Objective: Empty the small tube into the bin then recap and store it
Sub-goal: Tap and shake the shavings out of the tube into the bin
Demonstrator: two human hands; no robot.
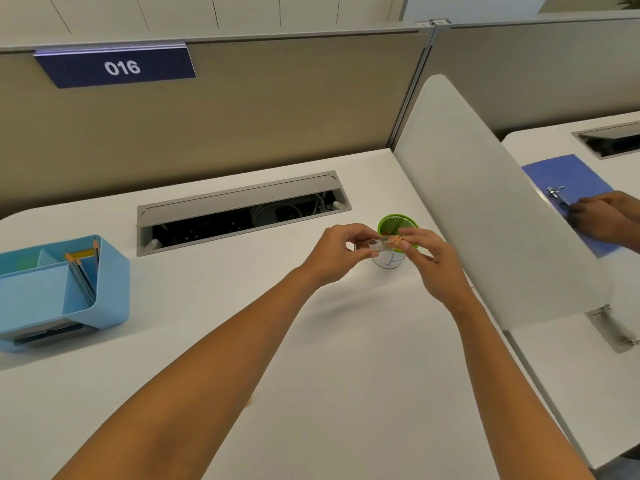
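Observation:
A small clear tube (379, 244) lies level between my two hands, just in front of a small bin (394, 225) with a green rim and a white body. My left hand (337, 252) pinches the tube's left end. My right hand (427, 258) pinches its right end, where something orange-brown shows inside the plastic. Whether a cap is on the tube is hidden by my fingers. The bin stands on the white desk (311, 341) right behind the tube.
A light blue desk organiser (62, 289) holding pencils sits at the left. A grey cable tray (242, 209) is open at the back. A white divider panel (491, 209) stands to the right; beyond it another person's hand (599, 216) rests on a blue folder (568, 178).

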